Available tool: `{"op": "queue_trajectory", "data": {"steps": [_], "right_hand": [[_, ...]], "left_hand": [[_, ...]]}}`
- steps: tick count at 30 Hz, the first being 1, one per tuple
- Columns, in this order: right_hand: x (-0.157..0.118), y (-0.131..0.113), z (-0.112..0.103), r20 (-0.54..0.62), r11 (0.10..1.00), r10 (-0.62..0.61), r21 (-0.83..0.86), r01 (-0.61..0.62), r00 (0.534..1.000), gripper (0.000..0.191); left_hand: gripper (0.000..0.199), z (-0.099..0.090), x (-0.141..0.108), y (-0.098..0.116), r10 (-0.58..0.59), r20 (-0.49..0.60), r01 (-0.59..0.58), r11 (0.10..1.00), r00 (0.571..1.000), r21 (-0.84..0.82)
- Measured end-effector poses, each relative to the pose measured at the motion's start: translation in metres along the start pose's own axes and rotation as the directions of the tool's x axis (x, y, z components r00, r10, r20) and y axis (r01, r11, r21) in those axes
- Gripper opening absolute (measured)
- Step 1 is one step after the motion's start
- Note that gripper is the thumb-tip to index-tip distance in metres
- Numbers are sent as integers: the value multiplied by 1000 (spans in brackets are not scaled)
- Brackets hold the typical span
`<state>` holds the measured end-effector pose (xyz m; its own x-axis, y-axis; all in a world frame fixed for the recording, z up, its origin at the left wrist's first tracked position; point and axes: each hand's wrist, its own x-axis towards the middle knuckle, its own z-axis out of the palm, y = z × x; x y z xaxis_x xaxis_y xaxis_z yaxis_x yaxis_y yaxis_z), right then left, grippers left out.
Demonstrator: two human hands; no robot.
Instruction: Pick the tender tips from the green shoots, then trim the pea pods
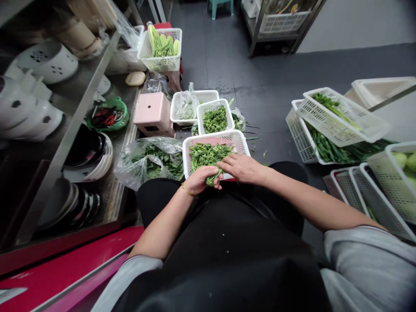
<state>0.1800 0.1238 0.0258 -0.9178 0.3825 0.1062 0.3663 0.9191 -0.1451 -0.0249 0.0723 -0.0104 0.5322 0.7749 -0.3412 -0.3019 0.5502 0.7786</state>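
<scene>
My left hand [202, 178], with a gold bracelet at the wrist, is closed around a small bunch of green stems [212, 178]. My right hand [239, 167] touches the top of that bunch; its fingers are bent together and what they pinch, if anything, is too small to make out. Both hands are over the near edge of a white basket [242, 141] that holds cut green vegetables [208, 155]. Just behind it, a smaller white basket [200, 123] contains leafy greens [215, 119].
A plastic bag of leaves [149, 158] lies left of the baskets, near a pink stool [152, 110]. Shelves with bowls [87, 160] line the left side. White baskets [300, 134] with green vegetables are on the right. Stalk scraps lie on the floor [269, 117].
</scene>
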Motion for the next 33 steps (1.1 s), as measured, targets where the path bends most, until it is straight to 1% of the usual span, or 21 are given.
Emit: {"op": "queue_trajectory", "data": {"steps": [2,3,5,6,8,9,10,11,12,13,14,16,17,19,21,23,24,27,28,30,33], "right_hand": [[-2,-6,1,120,999,-36,-9,38,992,23],[-3,-11,5,136,1000,3,8,-4,991,23],[-2,-27,16,102,982,172,66,-179,980,27],[0,-36,22,72,951,283,108,-290,956,29],[3,-50,32,40,845,483,242,-477,875,33],[4,-54,34,63,773,550,338,-537,832,35],[3,-56,35,118,694,581,444,-567,805,38],[0,-56,33,194,618,572,538,-574,797,39],[-6,-52,30,276,553,526,608,-570,804,40],[-13,-47,24,356,508,458,647,-568,815,41],[-23,-40,17,434,495,373,655,-571,820,41],[-41,-22,0,567,580,235,570,-582,789,38],[-46,-14,-7,618,649,213,490,-582,757,35],[-45,3,-14,652,760,262,315,-569,711,41],[-27,17,-8,568,789,392,197,-582,724,48],[2,29,12,448,764,524,130,-632,725,44],[17,33,26,421,748,574,80,-659,703,43],[49,44,62,495,743,576,15,-669,651,34],[52,48,69,510,750,559,25,-661,654,29],[47,56,72,471,754,549,75,-652,690,20],[24,67,53,331,712,593,210,-670,734,14]], "left_hand": [[31,6,-8,-2,-32,67,32,999,997,-1],[31,10,-11,-4,-8,63,8,1000,998,0],[30,18,-14,-11,115,-25,-113,992,993,48],[30,22,-15,-14,200,-99,-187,975,975,123],[27,29,-16,-19,379,-238,-276,885,894,376],[24,30,-17,-21,448,-267,-271,818,853,507],[22,29,-18,-21,490,-273,-249,757,828,604],[20,27,-19,-19,505,-271,-228,721,819,654],[19,23,-20,-15,503,-275,-225,723,819,653],[21,17,-22,-10,496,-296,-244,760,816,602],[23,11,-24,-4,488,-337,-282,815,805,505],[27,-3,-26,9,450,-447,-388,893,773,228],[27,-8,-27,15,416,-480,-428,899,772,91],[27,-16,-26,24,363,-485,-458,885,795,-88],[31,-18,-22,27,353,-458,-453,882,816,-128],[35,-16,-15,26,326,-446,-412,904,834,-110],[34,-15,-11,26,289,-448,-370,924,846,-102],[23,-17,-5,26,159,-460,-232,967,873,-105],[18,-19,-4,26,148,-454,-216,971,879,-101],[14,-25,-4,25,159,-420,-215,972,893,-90],[14,-28,-1,18,130,-358,-163,985,925,-63]]}}
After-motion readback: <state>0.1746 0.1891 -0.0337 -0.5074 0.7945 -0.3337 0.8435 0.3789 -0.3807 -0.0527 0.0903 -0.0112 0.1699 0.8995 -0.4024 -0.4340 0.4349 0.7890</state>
